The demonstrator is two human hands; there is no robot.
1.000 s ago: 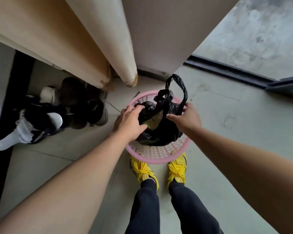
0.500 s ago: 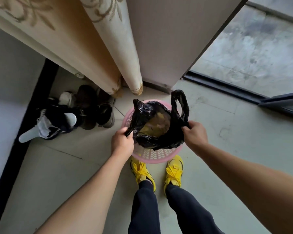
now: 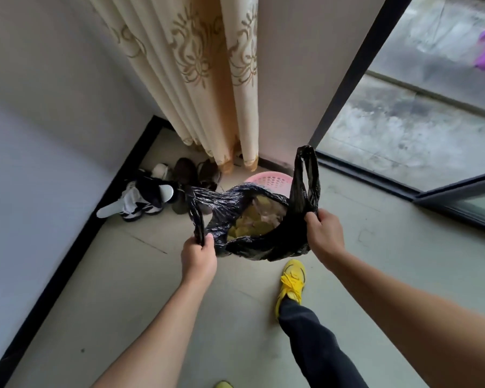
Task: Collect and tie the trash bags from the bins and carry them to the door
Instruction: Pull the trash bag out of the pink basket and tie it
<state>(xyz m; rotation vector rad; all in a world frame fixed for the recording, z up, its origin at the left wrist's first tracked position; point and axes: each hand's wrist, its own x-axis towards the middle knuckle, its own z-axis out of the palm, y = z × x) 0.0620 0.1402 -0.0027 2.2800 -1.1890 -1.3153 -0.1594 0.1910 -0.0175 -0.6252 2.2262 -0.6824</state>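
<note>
Black plastic trash bag (image 3: pixel 252 242) hangs open between hands; left hand (image 3: pixel 198 257) grips one handle, right hand (image 3: pixel 324 233) the other.

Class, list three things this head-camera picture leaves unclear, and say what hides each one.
1. Most of the pink bin: the black trash bag covers it.
2. The second yellow shoe: cut off by the bottom edge.
3. The bag's contents: only yellowish scraps show through its open mouth.

one trash bag (image 3: pixel 252 219), one bin (image 3: pixel 269 181), two hands (image 3: pixel 198 257)
</note>
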